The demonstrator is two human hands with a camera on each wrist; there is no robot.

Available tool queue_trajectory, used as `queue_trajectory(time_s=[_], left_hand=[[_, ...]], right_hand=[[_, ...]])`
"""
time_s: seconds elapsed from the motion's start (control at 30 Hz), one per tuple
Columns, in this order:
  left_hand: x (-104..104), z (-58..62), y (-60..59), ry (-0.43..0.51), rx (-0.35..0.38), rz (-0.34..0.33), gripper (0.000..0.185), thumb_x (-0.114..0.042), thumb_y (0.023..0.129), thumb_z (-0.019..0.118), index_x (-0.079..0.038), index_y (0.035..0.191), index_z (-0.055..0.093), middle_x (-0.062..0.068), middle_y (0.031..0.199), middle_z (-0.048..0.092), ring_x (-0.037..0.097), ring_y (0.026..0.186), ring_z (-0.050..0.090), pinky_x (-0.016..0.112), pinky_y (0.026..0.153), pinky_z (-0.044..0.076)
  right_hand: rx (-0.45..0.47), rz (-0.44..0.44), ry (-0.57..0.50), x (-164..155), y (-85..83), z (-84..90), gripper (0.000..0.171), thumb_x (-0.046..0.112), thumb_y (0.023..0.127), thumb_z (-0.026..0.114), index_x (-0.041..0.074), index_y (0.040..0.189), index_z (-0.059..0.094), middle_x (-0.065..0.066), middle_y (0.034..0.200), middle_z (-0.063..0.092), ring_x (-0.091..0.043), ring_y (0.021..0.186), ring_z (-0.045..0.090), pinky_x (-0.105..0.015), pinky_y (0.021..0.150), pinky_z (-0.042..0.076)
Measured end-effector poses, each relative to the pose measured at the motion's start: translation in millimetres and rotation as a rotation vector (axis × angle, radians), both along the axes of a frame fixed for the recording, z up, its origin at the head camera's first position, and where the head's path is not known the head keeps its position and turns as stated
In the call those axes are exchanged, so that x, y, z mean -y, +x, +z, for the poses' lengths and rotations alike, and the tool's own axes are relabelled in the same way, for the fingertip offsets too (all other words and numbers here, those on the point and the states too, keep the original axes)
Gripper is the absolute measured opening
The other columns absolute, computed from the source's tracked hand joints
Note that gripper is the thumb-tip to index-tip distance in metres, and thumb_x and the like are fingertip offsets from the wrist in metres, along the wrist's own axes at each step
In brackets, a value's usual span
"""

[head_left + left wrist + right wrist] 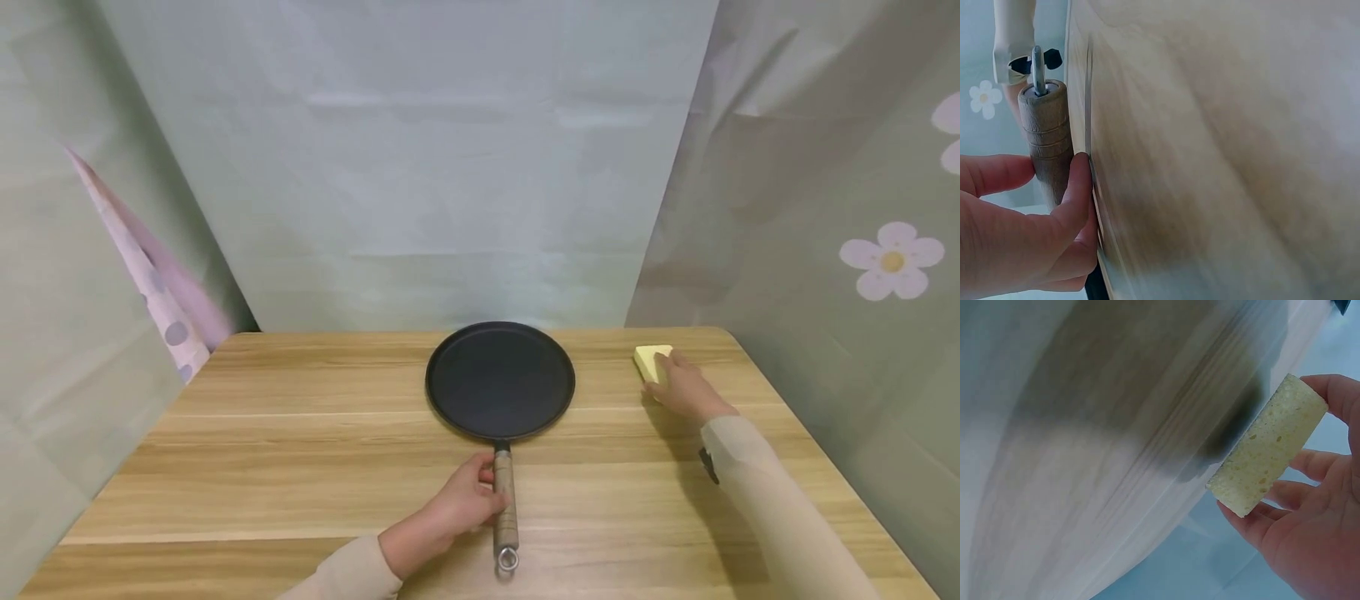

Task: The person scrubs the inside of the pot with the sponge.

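One pan [500, 379], one sponge [651, 362], two hands. Pan: flat, round, black, low rim, sits mid-table on the wooden table [300, 450], handle [505, 504] pointing toward the person. Handle is turned wood with grooves, metal ring at the end. Left hand [450, 517] grips the handle from the left, thumb and fingers [1075, 187] curled round it. Sponge: yellow, rectangular block, porous, at the far right of the table, well apart from the pan. Right hand [686, 387] is on the sponge, fingers [1310, 465] and thumb pinching it by the ends. Table top is light wood grain with rounded corners.

Head view gives the whole layout: pale green sheets on three sides, one flower print on the right, dotted pink cloth on the left. Left wrist view alone shows the handle's grooves and ring stem up close. Right wrist view alone shows the sponge's pores; table there is blurred.
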State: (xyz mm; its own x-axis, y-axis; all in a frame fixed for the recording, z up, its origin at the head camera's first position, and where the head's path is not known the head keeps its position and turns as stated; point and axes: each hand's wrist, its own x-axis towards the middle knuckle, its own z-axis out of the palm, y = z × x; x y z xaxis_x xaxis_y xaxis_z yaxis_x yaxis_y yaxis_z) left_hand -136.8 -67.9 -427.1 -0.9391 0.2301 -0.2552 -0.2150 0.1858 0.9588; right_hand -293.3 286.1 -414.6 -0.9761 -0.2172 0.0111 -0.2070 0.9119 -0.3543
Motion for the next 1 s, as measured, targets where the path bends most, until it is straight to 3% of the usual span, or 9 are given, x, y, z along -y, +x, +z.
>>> queue_trajectory(time_s=[0.23, 0.5, 0.77, 1.0], left_hand=[[-2.4, 2.9, 2.2, -0.009, -0.005, -0.007, 0.066, 0.008, 0.082, 0.061, 0.014, 0.140, 0.029, 0.022, 0.114, 0.044, 0.024, 0.089, 0.054, 0.036, 0.070, 0.055], [-2.6, 3.9, 3.8, -0.013, 0.006, -0.013, 0.066, 0.009, 0.083, 0.060, 0.015, 0.140, 0.027, 0.023, 0.115, 0.043, 0.024, 0.087, 0.056, 0.035, 0.070, 0.054], [-2.2, 6.8, 3.4, -0.029, 0.027, 0.001, 0.067, 0.008, 0.083, 0.061, 0.014, 0.141, 0.028, 0.023, 0.117, 0.043, 0.024, 0.086, 0.055, 0.036, 0.072, 0.054], [-3.5, 6.0, 1.9, -0.046, 0.032, 0.024, 0.066, 0.007, 0.082, 0.062, 0.011, 0.141, 0.031, 0.019, 0.105, 0.047, 0.024, 0.080, 0.056, 0.034, 0.068, 0.053]], right_hand=[[0.012, 0.028, -0.037, 8.9, -0.4, 3.0, 0.070, 0.025, 0.094, 0.056, -0.013, 0.144, 0.025, -0.043, 0.145, 0.012, -0.061, 0.130, 0.019, -0.066, 0.107, 0.018], [-0.084, 0.110, -0.065, 28.7, -5.2, 4.0, 0.066, 0.022, 0.093, 0.057, -0.014, 0.142, 0.030, -0.040, 0.146, 0.019, -0.056, 0.132, 0.022, -0.063, 0.109, 0.019], [-0.097, 0.148, -0.109, 49.7, -7.4, 8.9, 0.065, 0.021, 0.094, 0.057, -0.010, 0.144, 0.029, -0.037, 0.148, 0.018, -0.055, 0.133, 0.022, -0.063, 0.109, 0.018], [-0.093, 0.168, -0.129, 68.6, -10.8, 10.4, 0.065, 0.023, 0.095, 0.058, -0.007, 0.145, 0.031, -0.033, 0.150, 0.019, -0.052, 0.134, 0.023, -0.063, 0.109, 0.020]])
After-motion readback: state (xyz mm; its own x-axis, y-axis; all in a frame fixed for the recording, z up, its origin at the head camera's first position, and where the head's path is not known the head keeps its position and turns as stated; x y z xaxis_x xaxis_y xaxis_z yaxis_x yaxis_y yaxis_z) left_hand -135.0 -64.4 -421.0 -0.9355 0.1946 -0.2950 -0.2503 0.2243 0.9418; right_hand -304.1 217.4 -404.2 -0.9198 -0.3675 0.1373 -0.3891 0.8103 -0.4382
